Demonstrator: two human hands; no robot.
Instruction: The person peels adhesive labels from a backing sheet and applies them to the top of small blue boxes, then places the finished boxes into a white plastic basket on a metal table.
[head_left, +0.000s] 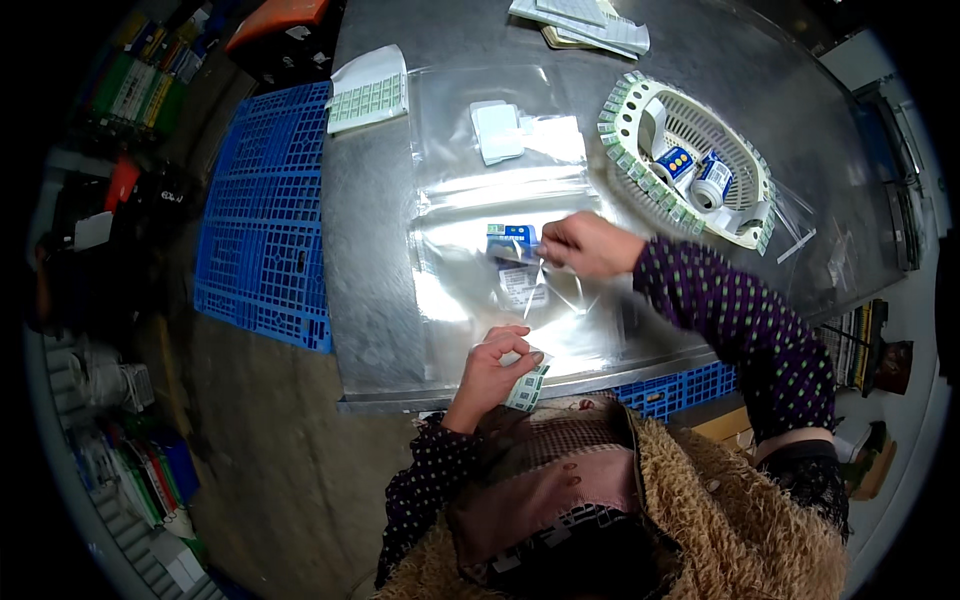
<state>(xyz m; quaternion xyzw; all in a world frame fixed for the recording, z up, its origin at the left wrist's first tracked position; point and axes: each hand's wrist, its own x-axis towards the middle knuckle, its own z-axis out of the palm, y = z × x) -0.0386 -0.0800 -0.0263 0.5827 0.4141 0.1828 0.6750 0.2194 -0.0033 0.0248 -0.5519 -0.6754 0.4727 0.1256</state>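
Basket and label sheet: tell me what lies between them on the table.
In the head view, white cards and clear plastic lie between the basket and the label sheet.

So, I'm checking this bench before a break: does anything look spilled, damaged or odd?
Nothing looks spilled or plainly damaged. One oddity: small green-and-white labels line much of the rim of the white basket, an unusual place for them, and two blue-and-white items lie tilted inside.

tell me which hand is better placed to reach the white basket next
Probably the right hand: it is nearer the white basket; the left hand is farther, holding the green label strip.
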